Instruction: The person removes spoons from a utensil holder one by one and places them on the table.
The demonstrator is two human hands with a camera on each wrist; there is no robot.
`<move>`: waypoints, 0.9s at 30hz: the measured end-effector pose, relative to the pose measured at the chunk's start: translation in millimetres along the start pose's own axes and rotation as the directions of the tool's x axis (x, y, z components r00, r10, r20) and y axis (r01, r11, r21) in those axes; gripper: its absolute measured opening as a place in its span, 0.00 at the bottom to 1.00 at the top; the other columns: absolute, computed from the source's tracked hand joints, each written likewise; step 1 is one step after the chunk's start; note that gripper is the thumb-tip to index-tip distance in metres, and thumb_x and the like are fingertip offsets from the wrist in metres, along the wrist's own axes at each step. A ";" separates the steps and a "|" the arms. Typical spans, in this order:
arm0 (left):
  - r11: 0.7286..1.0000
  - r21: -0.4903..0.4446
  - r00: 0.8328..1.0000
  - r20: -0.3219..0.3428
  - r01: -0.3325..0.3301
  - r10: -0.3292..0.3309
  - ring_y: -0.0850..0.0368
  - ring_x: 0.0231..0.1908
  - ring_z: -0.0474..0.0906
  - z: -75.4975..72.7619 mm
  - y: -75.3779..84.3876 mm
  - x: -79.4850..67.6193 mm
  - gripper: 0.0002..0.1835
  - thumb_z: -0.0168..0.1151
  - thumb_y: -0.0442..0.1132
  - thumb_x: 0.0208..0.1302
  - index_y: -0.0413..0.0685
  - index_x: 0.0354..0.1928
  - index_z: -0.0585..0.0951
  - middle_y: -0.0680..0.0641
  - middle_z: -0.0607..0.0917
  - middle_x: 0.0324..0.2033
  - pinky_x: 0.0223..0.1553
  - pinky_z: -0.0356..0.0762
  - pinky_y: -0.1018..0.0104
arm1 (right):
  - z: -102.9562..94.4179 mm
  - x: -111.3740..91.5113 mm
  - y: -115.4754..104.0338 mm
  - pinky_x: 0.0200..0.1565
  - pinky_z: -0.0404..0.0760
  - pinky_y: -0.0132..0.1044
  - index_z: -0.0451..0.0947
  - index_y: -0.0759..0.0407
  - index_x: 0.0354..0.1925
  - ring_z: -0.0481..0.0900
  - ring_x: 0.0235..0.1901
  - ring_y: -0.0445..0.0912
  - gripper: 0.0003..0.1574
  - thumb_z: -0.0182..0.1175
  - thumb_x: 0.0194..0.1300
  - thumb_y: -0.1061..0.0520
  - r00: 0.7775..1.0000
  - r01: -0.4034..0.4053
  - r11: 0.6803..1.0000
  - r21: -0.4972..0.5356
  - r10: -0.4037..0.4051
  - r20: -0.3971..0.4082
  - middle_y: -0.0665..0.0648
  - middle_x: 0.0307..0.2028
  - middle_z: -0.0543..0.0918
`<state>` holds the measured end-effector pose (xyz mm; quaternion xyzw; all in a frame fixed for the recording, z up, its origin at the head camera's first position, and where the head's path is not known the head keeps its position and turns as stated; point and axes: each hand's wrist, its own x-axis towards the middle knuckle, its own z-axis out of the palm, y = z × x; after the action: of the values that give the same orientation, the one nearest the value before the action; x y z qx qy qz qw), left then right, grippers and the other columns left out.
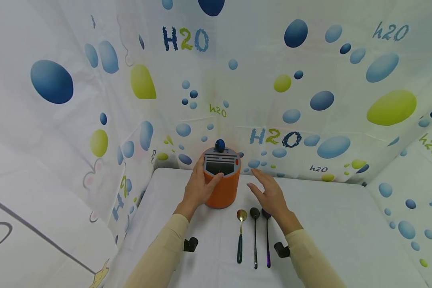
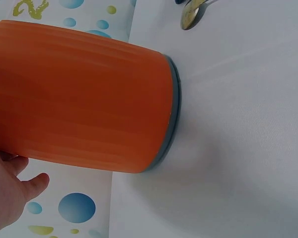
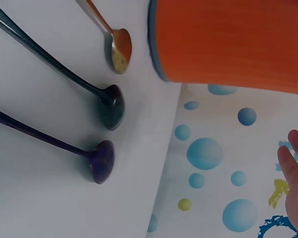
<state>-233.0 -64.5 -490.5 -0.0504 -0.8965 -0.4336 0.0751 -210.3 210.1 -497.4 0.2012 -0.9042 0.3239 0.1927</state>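
Note:
An orange cylindrical canister (image 1: 221, 192) with a grey top, a dark panel and a blue ball on it is at the back of the table. My left hand (image 1: 199, 187) grips it from the left, thumb over the front rim and fingers round the side. In the left wrist view its orange wall (image 2: 84, 94) and grey base edge show; whether the base touches the table I cannot tell. To the right, apart from the canister, my right hand (image 1: 271, 196) holds nothing, its fingers loosely extended. Its fingers (image 3: 290, 166) also show in the right wrist view.
Three long spoons lie side by side in front of the canister: a gold one with a dark green handle (image 1: 240, 244), a black one (image 1: 255, 240) and a purple one (image 1: 268, 244). A patterned sheet (image 1: 216, 80) hangs behind the white table (image 1: 338, 232).

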 end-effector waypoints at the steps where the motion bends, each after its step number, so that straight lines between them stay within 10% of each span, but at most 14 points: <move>1: 1.000 -0.004 1.000 0.000 -0.005 0.005 0.45 0.77 0.61 -0.2 0.0 -0.1 0.56 0.49 0.83 0.62 0.70 0.84 0.41 0.51 0.57 0.81 0.74 0.64 0.35 | -0.5 0.7 -1.0 0.72 0.72 0.56 0.70 0.56 0.75 0.73 0.72 0.57 0.36 0.65 0.74 0.49 1.000 0.004 1.000 -0.002 -0.004 0.000 0.59 0.72 0.75; 27: 1.000 -0.008 1.000 0.016 0.023 -0.023 0.43 0.77 0.61 -2.2 1.1 -0.4 0.57 0.50 0.83 0.61 0.70 0.84 0.40 0.50 0.55 0.82 0.73 0.64 0.33 | -4.7 26.5 -19.4 0.71 0.73 0.55 0.74 0.56 0.72 0.74 0.71 0.55 0.32 0.64 0.75 0.49 1.000 0.021 0.999 0.047 -0.021 -0.005 0.58 0.70 0.77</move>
<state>-232.2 -65.6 -488.4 -0.0440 -0.8959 -0.4376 0.0627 -222.2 193.1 -471.5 0.2144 -0.8937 0.3434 0.1935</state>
